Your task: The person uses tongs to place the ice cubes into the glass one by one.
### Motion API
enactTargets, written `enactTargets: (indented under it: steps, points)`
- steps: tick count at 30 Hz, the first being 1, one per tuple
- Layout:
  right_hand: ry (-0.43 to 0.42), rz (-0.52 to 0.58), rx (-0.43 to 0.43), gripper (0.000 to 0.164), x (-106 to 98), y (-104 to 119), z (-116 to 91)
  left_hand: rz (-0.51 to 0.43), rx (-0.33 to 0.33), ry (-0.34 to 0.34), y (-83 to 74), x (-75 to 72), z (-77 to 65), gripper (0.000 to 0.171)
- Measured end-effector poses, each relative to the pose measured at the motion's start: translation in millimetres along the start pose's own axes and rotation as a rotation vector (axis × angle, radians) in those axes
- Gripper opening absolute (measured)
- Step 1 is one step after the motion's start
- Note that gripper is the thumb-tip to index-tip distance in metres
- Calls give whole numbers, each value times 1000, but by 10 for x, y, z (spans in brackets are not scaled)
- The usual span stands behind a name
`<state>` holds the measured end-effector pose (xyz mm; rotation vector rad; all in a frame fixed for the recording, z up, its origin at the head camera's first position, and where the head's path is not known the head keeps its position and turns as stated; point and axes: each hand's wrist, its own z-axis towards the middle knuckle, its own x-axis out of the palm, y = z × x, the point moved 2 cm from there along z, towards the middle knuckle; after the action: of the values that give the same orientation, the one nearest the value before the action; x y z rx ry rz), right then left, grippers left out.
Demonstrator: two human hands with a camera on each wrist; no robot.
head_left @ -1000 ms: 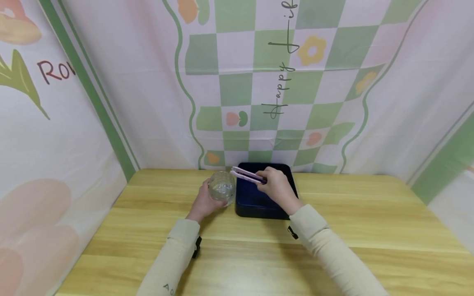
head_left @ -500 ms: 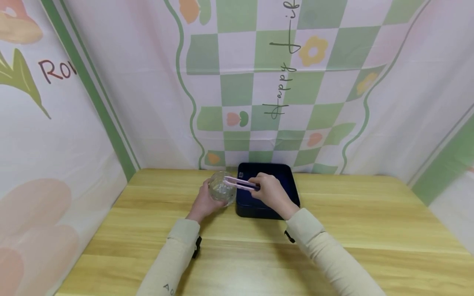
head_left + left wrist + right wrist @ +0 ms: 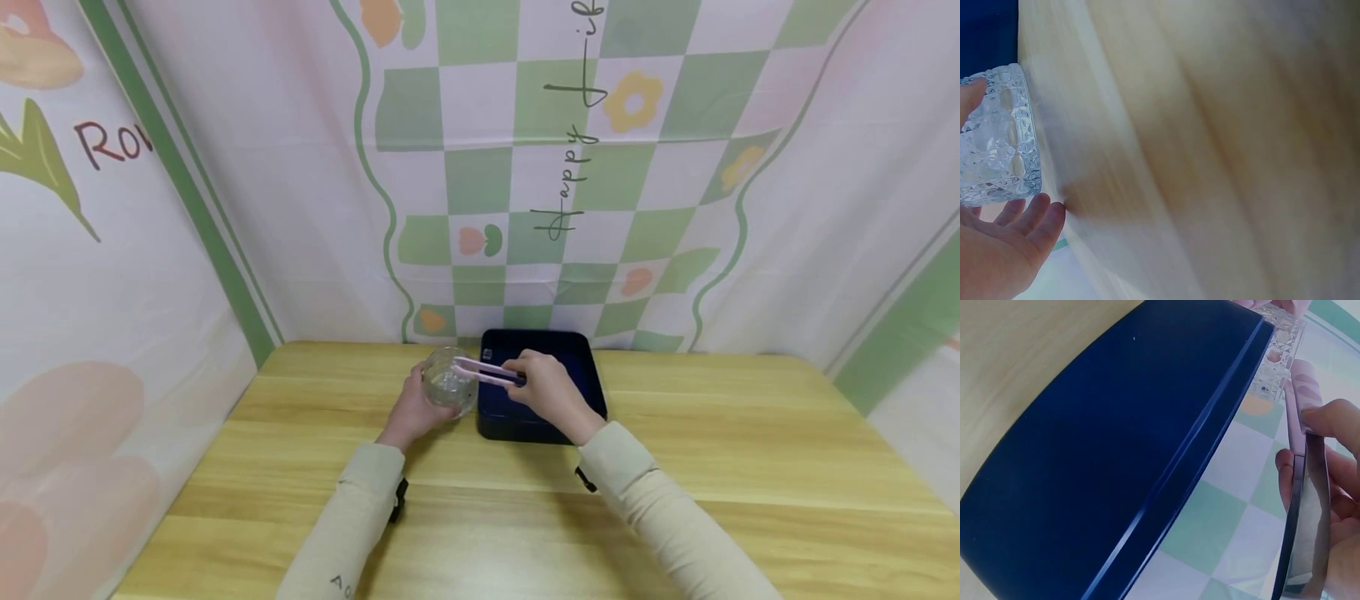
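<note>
A clear cut-glass tumbler (image 3: pixel 447 393) stands on the table just left of a dark blue tray (image 3: pixel 525 431). My left hand (image 3: pixel 414 410) grips the glass from its left side; in the left wrist view the thumb (image 3: pixel 970 98) lies on one side and the fingers on the other. With my right hand (image 3: pixel 553 393) I pinch a pair of tongs (image 3: pixel 491 372), whose pink arms (image 3: pixel 1304 384) and dark metal rear show in the right wrist view. The tong tips overlap the glass's mouth in the head view, and nothing shows between them.
A small grey patterned square (image 3: pixel 487 354) is in the tray's far left corner. The wooden table (image 3: pixel 495 533) meets a printed cloth backdrop (image 3: pixel 480 192) at its back edge, close behind the tray. Another cloth hangs at the left.
My right hand has moved the tongs left and slightly nearer, from over the tray's left edge to the glass's mouth, uncovering the grey square. The left hand and glass stay still.
</note>
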<state>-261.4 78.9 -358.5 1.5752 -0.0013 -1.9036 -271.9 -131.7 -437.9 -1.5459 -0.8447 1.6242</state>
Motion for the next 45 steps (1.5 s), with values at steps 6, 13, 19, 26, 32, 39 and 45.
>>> enactTargets:
  steps: [6,13,19,26,32,39,45]
  points:
    - [0,7,7,31,1,-20,-2,-4,-1,5,-6,-8,-8,99]
    - [5,5,11,31,6,-44,5,-1,-4,7,-7,-13,-8,99]
    - [16,20,30,32,11,-54,3,13,5,-2,4,-7,6,98]
    - [-13,28,21,33,-7,-36,8,1,-2,1,7,-6,-4,98]
    - [-76,28,37,33,-56,-57,32,2,-8,-3,10,-8,-6,99]
    - [-164,-22,82,33,-76,-153,76,7,-3,-11,12,-3,-3,99]
    - [-164,-46,167,34,-55,-265,137,3,-17,7,12,4,-9,100]
